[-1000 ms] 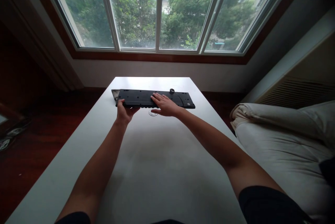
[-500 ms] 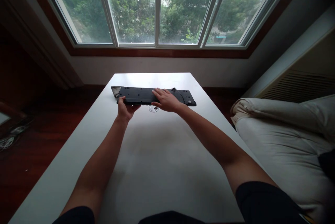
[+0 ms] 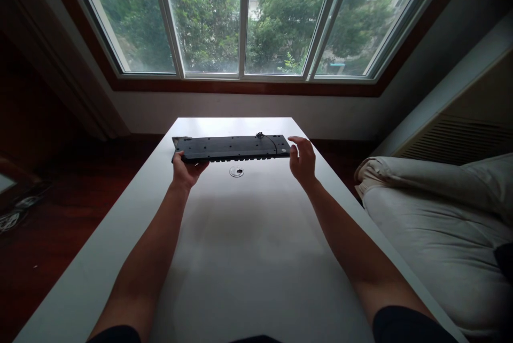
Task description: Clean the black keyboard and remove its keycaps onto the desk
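Over the desk (image 3: pixel 248 257), a keyboard (image 3: pixel 228 149) shows its underside, keys along the lower edge.
The right hand (image 3: pixel 303 160) has left the middle of that underside for the right end, its fingers parted and curved; whether they touch cannot be told. The left hand (image 3: pixel 187 171) grips the left end, thumb on the underside, so it seems to bear most of the hold. A cable (image 3: pixel 259 135) lies bunched at the far edge; the pale sticker (image 3: pixel 284 151) is too small to read.
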Tool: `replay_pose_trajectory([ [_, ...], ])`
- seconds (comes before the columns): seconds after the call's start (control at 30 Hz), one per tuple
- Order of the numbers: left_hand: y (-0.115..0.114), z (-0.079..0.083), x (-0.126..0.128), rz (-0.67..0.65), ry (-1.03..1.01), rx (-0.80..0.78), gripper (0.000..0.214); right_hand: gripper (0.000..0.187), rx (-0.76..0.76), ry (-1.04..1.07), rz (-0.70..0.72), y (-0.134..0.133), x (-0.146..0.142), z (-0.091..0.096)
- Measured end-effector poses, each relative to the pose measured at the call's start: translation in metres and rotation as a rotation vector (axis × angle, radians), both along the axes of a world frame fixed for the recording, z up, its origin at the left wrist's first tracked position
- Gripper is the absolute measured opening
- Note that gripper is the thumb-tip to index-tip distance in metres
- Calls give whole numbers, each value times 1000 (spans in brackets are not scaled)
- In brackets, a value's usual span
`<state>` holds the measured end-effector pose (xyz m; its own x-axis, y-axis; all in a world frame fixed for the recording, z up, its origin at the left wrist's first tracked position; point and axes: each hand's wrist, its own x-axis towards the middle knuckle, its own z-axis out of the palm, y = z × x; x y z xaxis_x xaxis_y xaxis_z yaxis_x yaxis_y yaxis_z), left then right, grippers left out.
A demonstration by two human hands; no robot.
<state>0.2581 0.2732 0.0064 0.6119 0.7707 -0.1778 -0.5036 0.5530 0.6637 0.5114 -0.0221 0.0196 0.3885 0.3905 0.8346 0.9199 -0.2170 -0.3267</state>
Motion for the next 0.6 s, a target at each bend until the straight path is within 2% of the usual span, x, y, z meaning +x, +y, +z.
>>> replay_pose_trajectory([
  [0.1,1,-1,0,-18,1,-17,36,36,50,72,-82,-16,21,-24],
  [0.2,2,-2,2,-45,4,-53,37,46,-71,89,-14,-18,30,-44],
  [0.3,0,-2,3,-68,26,-75,37,54,-75,148,48,-11,28,-54],
  [0.43,-1,0,0,-96,-3,-51,38,54,8,177,100,-3,21,-48],
  [0.6,7,7,-13,-195,-31,54,47,41,116,33,198,-7,16,-21],
])
